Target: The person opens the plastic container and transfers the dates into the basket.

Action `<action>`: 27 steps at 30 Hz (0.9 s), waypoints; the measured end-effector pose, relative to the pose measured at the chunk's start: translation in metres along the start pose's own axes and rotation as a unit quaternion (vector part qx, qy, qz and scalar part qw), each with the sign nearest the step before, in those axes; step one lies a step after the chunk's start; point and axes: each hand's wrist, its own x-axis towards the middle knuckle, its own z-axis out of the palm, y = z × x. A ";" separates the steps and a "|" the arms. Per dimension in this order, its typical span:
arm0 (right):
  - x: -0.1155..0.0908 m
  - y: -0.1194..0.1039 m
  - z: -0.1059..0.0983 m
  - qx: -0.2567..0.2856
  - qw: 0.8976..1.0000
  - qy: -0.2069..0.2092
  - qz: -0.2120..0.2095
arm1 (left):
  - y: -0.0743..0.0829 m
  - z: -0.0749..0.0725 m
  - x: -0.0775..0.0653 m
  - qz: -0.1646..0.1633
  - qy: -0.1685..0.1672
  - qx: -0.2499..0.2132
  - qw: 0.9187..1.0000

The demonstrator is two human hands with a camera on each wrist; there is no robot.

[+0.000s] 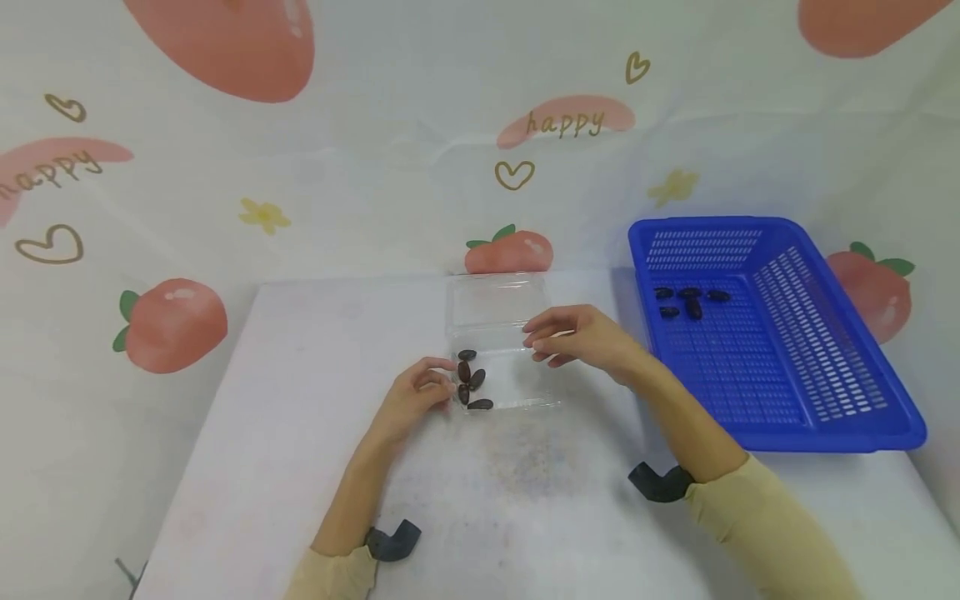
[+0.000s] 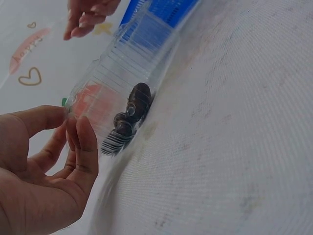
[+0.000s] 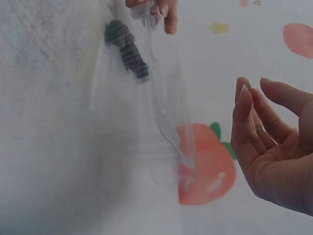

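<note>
An open clear plastic clamshell box (image 1: pixel 525 379) lies on the table, its lid (image 1: pixel 498 302) folded back. Several dark, date-like oval pieces (image 1: pixel 477 379) lie along its left side. At that side, my left hand (image 1: pixel 412 396) pinches the box's rim between thumb and fingers, as the left wrist view shows (image 2: pixel 44 171). Above the box's right part hovers my right hand (image 1: pixel 581 337). Its fingers are loosely bent, with a gap to the thumb and nothing visible between them in the right wrist view.
To the right stands a blue plastic basket (image 1: pixel 780 437) with slotted walls. Several more dark oval pieces (image 1: pixel 693 310) lie near its far left corner. A white cloth printed with peaches (image 1: pixel 176 325) hangs behind the white table (image 1: pixel 315 375).
</note>
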 end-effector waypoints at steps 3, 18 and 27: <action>0.007 0.005 0.009 0.001 1.000 -0.002 -0.010 | 0.002 0.001 -0.001 -0.001 0.002 0.000 1.000; 0.039 0.037 0.047 -0.053 0.997 0.022 -0.054 | 0.000 0.002 -0.001 0.007 0.001 -0.004 1.000; 0.054 0.047 0.066 -0.115 0.992 0.016 -0.043 | 0.002 0.001 -0.001 0.010 -0.002 -0.002 1.000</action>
